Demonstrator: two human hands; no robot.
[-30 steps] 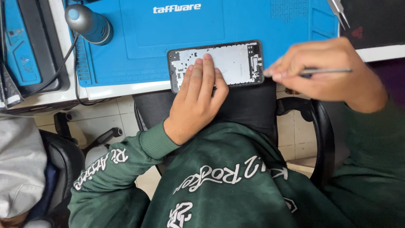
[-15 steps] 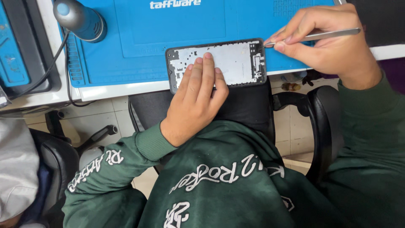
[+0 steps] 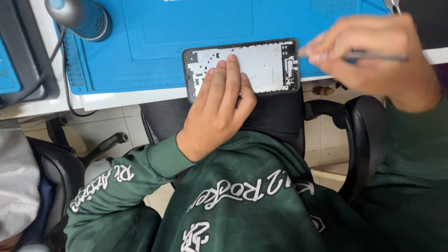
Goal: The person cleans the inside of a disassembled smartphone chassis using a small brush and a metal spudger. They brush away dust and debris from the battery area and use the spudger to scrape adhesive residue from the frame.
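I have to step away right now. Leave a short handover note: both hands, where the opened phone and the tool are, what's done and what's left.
Left hand: flat on the opened phone frame, fingers pressing it down at the near edge of the blue mat.
Right hand: blurred, raised just right of the phone, pinching a thin metal tool like a pen; its tip is hidden by the fingers.
Done: the phone lies open, its inner plate exposed.
Left: the tool is not on the phone; which spot it goes to cannot be told. A handheld tool with a blue body rests at the mat's far left.

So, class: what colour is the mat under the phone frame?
Blue mat, clearest in the head view.
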